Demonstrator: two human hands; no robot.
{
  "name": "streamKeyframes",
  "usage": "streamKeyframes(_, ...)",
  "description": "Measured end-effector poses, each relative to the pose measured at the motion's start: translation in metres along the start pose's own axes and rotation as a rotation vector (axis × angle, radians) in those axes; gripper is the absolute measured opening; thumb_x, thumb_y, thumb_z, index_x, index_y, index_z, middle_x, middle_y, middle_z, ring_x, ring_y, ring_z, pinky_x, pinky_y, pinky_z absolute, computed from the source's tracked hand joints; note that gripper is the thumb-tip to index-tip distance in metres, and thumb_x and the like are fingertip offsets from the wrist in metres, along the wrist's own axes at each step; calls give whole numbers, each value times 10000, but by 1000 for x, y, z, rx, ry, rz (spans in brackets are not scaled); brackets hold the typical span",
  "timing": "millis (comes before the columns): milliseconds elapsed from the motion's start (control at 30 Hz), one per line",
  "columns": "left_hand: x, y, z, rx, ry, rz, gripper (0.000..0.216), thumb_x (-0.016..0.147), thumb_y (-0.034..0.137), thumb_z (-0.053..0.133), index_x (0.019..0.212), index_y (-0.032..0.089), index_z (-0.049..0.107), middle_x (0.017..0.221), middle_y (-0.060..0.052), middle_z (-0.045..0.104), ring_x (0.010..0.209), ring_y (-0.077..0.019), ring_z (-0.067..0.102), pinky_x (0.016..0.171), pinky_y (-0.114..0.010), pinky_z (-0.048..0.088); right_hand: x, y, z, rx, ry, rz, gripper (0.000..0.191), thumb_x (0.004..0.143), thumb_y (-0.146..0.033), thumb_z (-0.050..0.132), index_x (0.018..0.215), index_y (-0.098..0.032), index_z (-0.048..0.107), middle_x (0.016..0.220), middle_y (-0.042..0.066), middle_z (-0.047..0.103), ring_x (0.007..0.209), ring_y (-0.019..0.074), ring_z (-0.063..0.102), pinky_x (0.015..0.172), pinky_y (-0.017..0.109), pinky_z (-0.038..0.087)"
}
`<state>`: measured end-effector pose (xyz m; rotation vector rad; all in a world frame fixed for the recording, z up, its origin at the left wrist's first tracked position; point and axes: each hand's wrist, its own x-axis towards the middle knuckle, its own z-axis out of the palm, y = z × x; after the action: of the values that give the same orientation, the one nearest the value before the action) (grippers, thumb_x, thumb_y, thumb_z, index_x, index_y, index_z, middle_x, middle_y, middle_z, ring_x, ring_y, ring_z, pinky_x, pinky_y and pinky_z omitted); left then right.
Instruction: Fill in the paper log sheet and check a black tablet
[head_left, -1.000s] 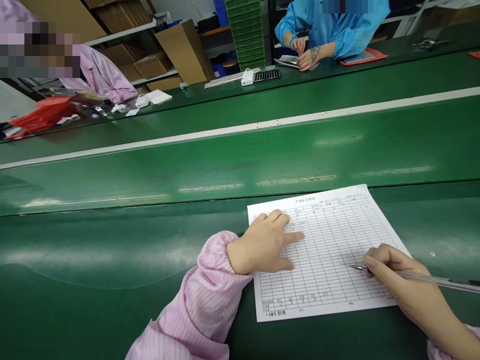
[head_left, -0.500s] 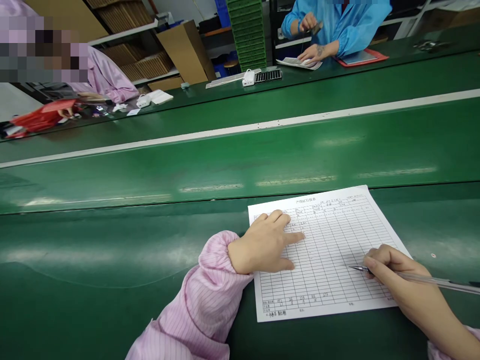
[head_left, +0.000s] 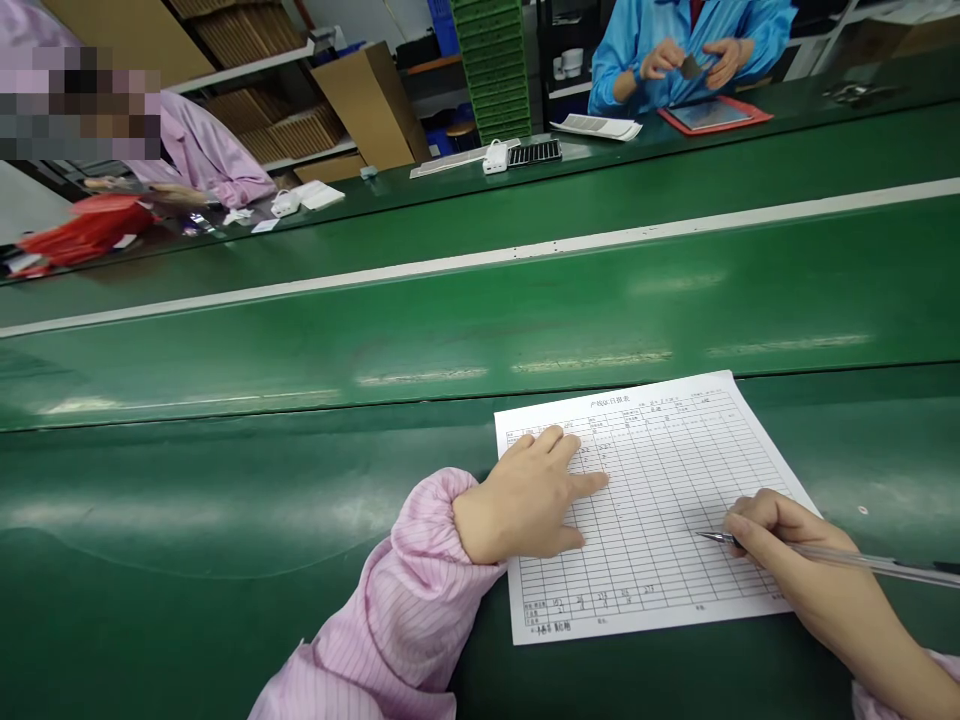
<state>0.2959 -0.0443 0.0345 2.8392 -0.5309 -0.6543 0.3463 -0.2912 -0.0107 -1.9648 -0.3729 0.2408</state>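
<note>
A printed form [head_left: 660, 540] with a ruled grid lies on the green table in front of me, slightly turned. Handwritten figures fill some boxes near its top and along its bottom rows. My left hand [head_left: 529, 493] rests flat on the left part of the sheet, fingers spread, the index finger stretched over the grid. In my right hand [head_left: 799, 550], at the sheet's right side, is a clear-barrelled pen [head_left: 862, 558], pinched near its tip. The pen's tip is over the middle right of the grid; whether it touches the paper I cannot tell.
Beyond a green channel with a pale strip [head_left: 450, 262] runs a far bench. A person in blue [head_left: 690, 60] handles a small piece there above a tablet in a red tray [head_left: 716, 115]. At the left sits a person in pink [head_left: 202, 150] beside red bags [head_left: 90, 230].
My left hand has shifted very slightly down on the form; the right hand and pen hold still. Across the bench, the person in blue has lifted a hand off the papers, bringing both hands together.
</note>
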Motion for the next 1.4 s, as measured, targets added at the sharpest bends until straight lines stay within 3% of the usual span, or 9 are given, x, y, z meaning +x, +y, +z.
streamKeyframes(233,0,7,3,29,-18,-24,480,833,325,551,1305,309,464,1309,-134,430,1238,-350,353,956,-498,385,1,-1,1,1,5,6,327,697,-397,616,460,-223,474,457,2,506,424,143,489,397,208,434)
streamKeyframes(567,1,9,7,42,14,-28,519,807,401,583,1302,291,475,1270,-137,460,1215,-352,379,947,-496,383,0,-6,2,-6,59,104,381,667,-502,644,464,-226,477,480,9,502,472,153,491,442,231,447)
streamKeyframes(733,-1,11,8,61,13,-34,548,799,461,587,1304,281,476,1298,-141,446,1228,-345,369,961,-493,369,-18,-17,13,-9,110,7,363,710,-442,635,474,-228,460,474,1,513,458,149,504,430,223,449)
streamKeyframes(1000,-4,13,7,67,41,-28,537,791,450,605,1280,254,499,1249,-154,470,1199,-352,388,917,-486,399,-50,-25,44,-139,-44,-123,318,772,-316,562,497,-221,432,459,-19,512,403,135,500,392,213,424)
streamKeyframes(1400,-1,10,10,57,45,2,469,806,405,582,1242,246,518,1203,-141,490,1144,-332,416,863,-454,420,-55,-20,44,-244,38,-225,312,808,-238,569,520,-212,452,487,-32,537,418,118,516,407,201,412)
